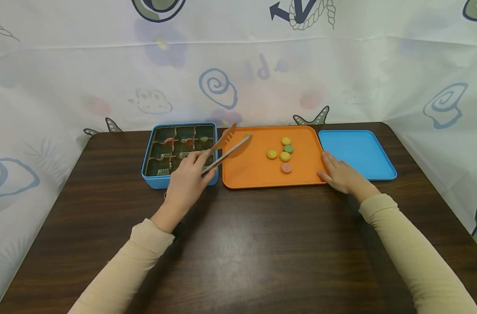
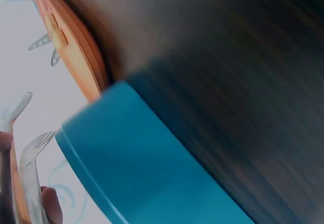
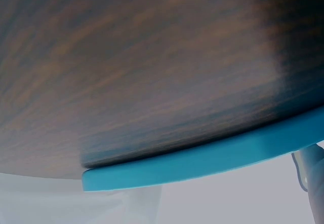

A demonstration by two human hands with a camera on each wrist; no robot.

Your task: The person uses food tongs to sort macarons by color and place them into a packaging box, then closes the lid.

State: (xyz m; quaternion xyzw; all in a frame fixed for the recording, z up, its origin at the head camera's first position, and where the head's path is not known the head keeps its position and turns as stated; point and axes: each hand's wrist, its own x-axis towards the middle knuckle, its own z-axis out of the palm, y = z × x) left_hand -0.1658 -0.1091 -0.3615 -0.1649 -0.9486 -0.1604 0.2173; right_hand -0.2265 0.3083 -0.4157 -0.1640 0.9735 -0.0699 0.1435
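Observation:
My left hand (image 1: 188, 178) holds metal tongs (image 1: 231, 151) with their two arms spread apart, tips pointing over the left end of the orange tray (image 1: 246, 174). In the left wrist view, the tongs (image 2: 31, 183) show one fork-like tip and one spoon-like tip, with nothing between them. On the tray lie small round pieces: three yellow ones (image 1: 271, 154), a green one (image 1: 288, 148) and a pink one (image 1: 286, 168). My right hand (image 1: 342, 174) rests with extended fingers at the tray's right edge, overlapping the left side of a blue tray (image 1: 364, 152).
Left of the orange tray stands a blue box (image 1: 157, 182) with a dark, divided insert; reddish pieces (image 1: 187, 141) and a green piece (image 1: 204, 139) sit in its compartments. Everything stands along the far edge of a dark wooden table (image 1: 238, 244), before a printed white cloth (image 1: 262, 87).

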